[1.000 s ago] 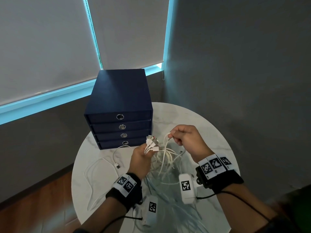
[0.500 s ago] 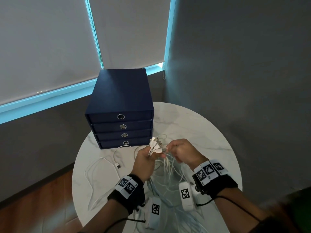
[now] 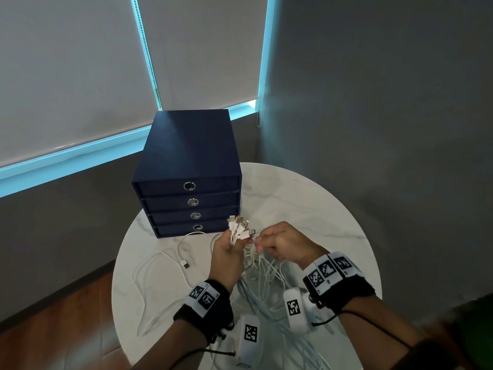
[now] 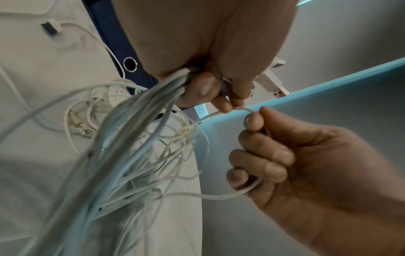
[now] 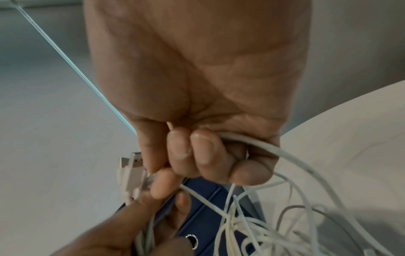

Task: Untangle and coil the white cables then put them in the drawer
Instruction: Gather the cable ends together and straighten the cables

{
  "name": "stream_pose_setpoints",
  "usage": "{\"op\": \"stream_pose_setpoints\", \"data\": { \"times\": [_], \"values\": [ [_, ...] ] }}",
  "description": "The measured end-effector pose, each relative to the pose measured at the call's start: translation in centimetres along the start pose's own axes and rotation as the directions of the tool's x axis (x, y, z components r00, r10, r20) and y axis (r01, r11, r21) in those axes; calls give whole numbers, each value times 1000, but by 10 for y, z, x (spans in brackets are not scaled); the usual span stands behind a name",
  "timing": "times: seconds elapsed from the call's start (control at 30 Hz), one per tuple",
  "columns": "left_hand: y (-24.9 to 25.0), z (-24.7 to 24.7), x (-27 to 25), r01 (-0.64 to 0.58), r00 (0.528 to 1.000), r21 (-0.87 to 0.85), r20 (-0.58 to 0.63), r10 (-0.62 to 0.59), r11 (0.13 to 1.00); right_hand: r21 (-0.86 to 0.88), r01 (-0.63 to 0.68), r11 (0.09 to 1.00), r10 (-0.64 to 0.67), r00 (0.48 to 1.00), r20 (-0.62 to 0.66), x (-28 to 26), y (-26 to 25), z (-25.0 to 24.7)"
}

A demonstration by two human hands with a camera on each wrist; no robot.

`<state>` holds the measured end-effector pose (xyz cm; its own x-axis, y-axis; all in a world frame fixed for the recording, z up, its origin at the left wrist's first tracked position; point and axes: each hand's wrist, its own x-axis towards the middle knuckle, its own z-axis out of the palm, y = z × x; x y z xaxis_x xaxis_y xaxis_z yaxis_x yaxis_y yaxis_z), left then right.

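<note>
- The left hand is closed tight around a bunch of white cables, just below their plugs.
- The USB plugs stick up out of the top of that fist like a little fan.
- The right hand is right beside the left one, at its 3 o'clock. Its fingers are curled around one white cable, and that cable makes a loop under the hand.
- In the left wrist view, the left thumb and finger pinch the other end of that same cable.
- The rest of the cables hang down from both hands in a messy knot and pile up on the white marble table.
- One more white cable lies loose on the table at 9 o'clock from the hands. Its plug lies flat on the table.
- A dark blue drawer box stands on the table at 11 o'clock from the hands. It has four drawers, each with a round metal pull ring, and all four are pushed in.
- Both wrists wear black bands with black-and-white square tags.
</note>
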<state>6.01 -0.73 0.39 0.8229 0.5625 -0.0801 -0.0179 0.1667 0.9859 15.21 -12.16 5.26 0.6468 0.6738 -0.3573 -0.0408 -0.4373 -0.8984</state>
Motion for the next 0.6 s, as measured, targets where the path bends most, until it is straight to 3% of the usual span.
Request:
{"op": "stream_pose_setpoints", "data": {
  "times": [0.1, 0.23, 0.33, 0.43, 0.6],
  "values": [
    [1, -1, -1, 15, 998, 26, 59, -17, 1000, 19, 95, 995, -95, 995, 43, -4, -12, -4],
    [-13, -7, 0, 45, 970, 201, 226, -91, 979, 322, 301, 898, -278, 954, -114, -7, -42, -20],
    [-20, -6, -5, 112, 968, 252, 192, -163, 961, 410, 413, 813, -353, 910, -218, -9, -69, -36],
    [-22, -7, -8, 228, 961, 175, 118, -251, 958, 353, 438, 827, -353, 892, -281, -12, -76, -46],
    [-19, -14, -5, 302, 951, 7, 68, -302, 953, 303, 366, 880, -213, 874, -437, -6, -45, -47]
  ]
}}
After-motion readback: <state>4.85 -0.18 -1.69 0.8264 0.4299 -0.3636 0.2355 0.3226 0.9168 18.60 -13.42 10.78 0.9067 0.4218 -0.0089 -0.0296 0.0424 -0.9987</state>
